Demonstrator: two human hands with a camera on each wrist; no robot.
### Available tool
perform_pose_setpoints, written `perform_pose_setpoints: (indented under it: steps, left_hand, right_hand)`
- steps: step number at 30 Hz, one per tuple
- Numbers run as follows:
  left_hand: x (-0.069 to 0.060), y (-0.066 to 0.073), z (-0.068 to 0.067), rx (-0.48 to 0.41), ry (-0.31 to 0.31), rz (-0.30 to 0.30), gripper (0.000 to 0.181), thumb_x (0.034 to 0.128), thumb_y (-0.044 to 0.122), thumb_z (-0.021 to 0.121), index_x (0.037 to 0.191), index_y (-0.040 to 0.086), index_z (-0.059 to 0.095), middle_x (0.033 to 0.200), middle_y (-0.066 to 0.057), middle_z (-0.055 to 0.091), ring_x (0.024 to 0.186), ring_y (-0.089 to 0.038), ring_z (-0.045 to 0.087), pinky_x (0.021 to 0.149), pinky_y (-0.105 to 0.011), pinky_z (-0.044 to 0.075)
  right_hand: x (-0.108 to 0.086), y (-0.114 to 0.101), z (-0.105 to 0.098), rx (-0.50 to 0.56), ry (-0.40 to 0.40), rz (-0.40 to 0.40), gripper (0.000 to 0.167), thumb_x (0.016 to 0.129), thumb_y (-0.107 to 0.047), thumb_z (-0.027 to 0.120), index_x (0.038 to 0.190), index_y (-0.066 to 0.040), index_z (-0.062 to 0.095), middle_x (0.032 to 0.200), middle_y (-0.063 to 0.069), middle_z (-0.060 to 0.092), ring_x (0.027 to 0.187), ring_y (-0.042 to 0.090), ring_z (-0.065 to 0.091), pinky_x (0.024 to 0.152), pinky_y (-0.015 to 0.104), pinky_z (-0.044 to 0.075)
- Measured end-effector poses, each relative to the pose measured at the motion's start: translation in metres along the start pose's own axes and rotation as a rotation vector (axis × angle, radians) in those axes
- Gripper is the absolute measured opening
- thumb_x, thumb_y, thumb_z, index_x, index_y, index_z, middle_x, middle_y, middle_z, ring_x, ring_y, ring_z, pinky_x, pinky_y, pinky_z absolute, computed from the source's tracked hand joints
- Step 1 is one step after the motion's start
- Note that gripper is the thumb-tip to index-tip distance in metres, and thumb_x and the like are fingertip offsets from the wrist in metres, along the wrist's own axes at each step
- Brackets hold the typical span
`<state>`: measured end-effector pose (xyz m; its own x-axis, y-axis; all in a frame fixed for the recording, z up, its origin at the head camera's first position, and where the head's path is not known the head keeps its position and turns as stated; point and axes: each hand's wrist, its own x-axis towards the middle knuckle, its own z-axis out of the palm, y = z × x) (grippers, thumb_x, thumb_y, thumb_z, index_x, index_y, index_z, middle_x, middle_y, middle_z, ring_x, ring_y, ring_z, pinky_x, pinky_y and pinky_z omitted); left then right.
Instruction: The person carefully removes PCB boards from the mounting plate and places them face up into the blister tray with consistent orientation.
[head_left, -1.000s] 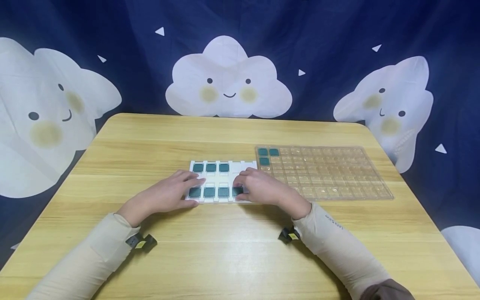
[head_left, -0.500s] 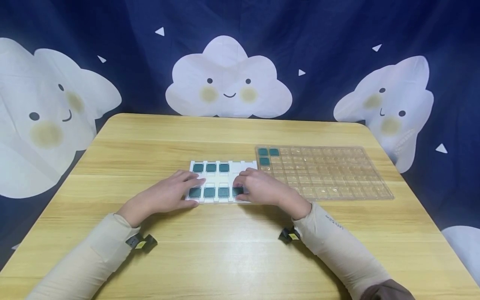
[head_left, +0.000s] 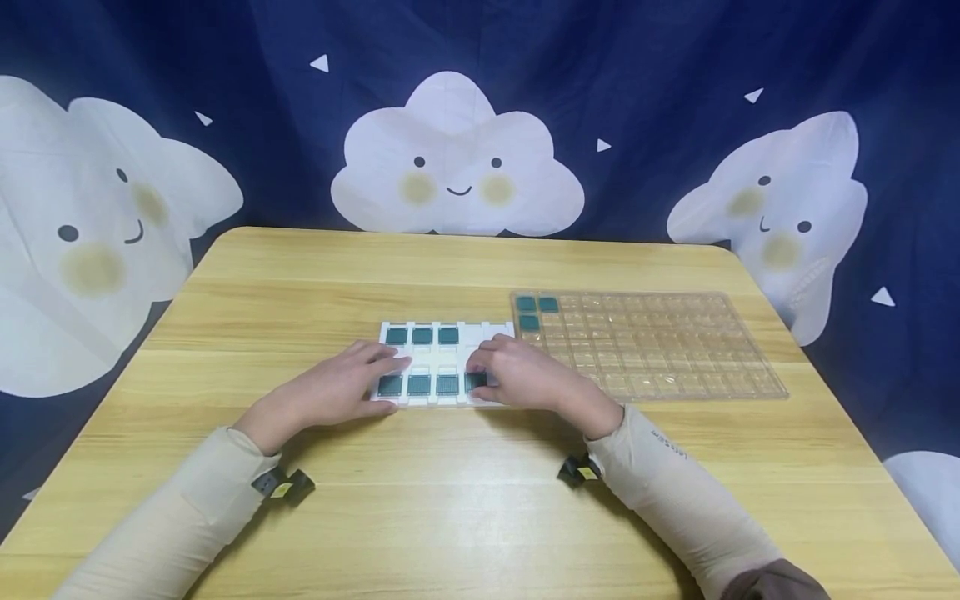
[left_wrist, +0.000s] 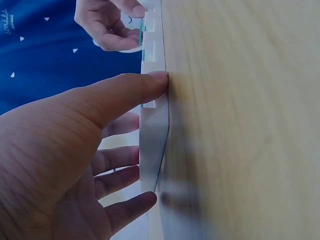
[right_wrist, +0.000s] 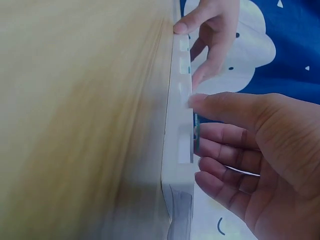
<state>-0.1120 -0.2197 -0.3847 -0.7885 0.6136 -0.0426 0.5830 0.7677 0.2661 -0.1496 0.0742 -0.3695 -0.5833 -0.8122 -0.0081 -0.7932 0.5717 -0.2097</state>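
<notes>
A white slotted tray lies on the table holding two rows of small, square green chips. At its left end rests my left hand, fingers spread: the thumb touches the front edge and the other fingertips lie at the top and left end. Over the tray's right part, my right hand pinches a green chip at the front row's fourth slot. In the right wrist view that chip's edge shows just above the tray, between thumb and fingers. The right hand partly hides the tray's right end.
A clear plastic tray with many square compartments lies right of the white tray, close to its back right corner. Several of its compartments show no chip; three green chips sit at its back left. A dark blue cloud-patterned curtain hangs behind the table.
</notes>
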Motion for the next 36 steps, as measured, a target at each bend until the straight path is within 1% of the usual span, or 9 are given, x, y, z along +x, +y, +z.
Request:
perform_pose_setpoints:
  steps: [7,11,17,26,30,36]
  left_hand:
    - [0.0,-0.001,0.0,-0.001,-0.008,-0.005,0.068,0.0889,0.043,0.07,0.145,0.009,0.049,0.143,-0.019,0.046,0.133,-0.037,0.039,0.109,-0.053,0.035]
    - [0.0,-0.001,0.0,0.001,-0.006,-0.002,0.068,0.0889,0.042,0.07,0.145,0.009,0.049,0.143,-0.019,0.046,0.133,-0.037,0.039,0.109,-0.053,0.035]
    - [0.0,-0.001,0.0,0.005,-0.005,0.002,0.068,0.089,0.042,0.07,0.144,0.009,0.049,0.142,-0.019,0.046,0.133,-0.038,0.039,0.109,-0.054,0.036]
    - [0.0,-0.001,0.0,0.008,0.003,0.014,0.069,0.0884,0.042,0.071,0.144,0.007,0.049,0.142,-0.02,0.047,0.132,-0.038,0.04,0.109,-0.053,0.036]
    - [0.0,0.0,0.0,0.008,-0.001,0.011,0.069,0.0886,0.043,0.07,0.144,0.008,0.049,0.142,-0.02,0.046,0.132,-0.038,0.04,0.109,-0.054,0.035]
    - [0.0,-0.001,0.0,0.008,-0.002,0.004,0.069,0.0887,0.043,0.07,0.145,0.008,0.048,0.143,-0.02,0.046,0.133,-0.038,0.039,0.109,-0.054,0.035]
  right_hand:
    - [0.0,0.002,-0.001,0.014,0.019,-0.003,0.035,0.088,-0.03,0.074,0.116,-0.009,0.069,0.11,0.003,0.067,0.105,0.02,0.062,0.095,0.034,0.05]
    - [0.0,0.002,-0.003,0.038,0.04,-0.015,0.034,0.087,-0.027,0.075,0.115,-0.008,0.069,0.108,0.003,0.066,0.1,0.018,0.063,0.092,0.033,0.052]
    - [-0.001,0.002,-0.005,0.074,0.05,-0.018,0.032,0.087,-0.022,0.075,0.114,-0.007,0.069,0.107,0.003,0.067,0.093,0.015,0.063,0.087,0.029,0.053]
    - [-0.002,0.005,-0.009,0.081,0.072,-0.028,0.031,0.088,-0.02,0.073,0.115,-0.006,0.069,0.107,0.003,0.066,0.094,0.015,0.063,0.087,0.029,0.053]
    - [-0.003,0.006,-0.011,0.063,0.083,-0.033,0.03,0.088,-0.019,0.073,0.114,-0.006,0.069,0.107,0.002,0.066,0.096,0.016,0.062,0.088,0.029,0.053]
    - [-0.004,0.01,-0.012,0.069,0.093,-0.027,0.029,0.087,-0.018,0.073,0.114,-0.006,0.069,0.109,0.002,0.065,0.1,0.017,0.061,0.091,0.031,0.052]
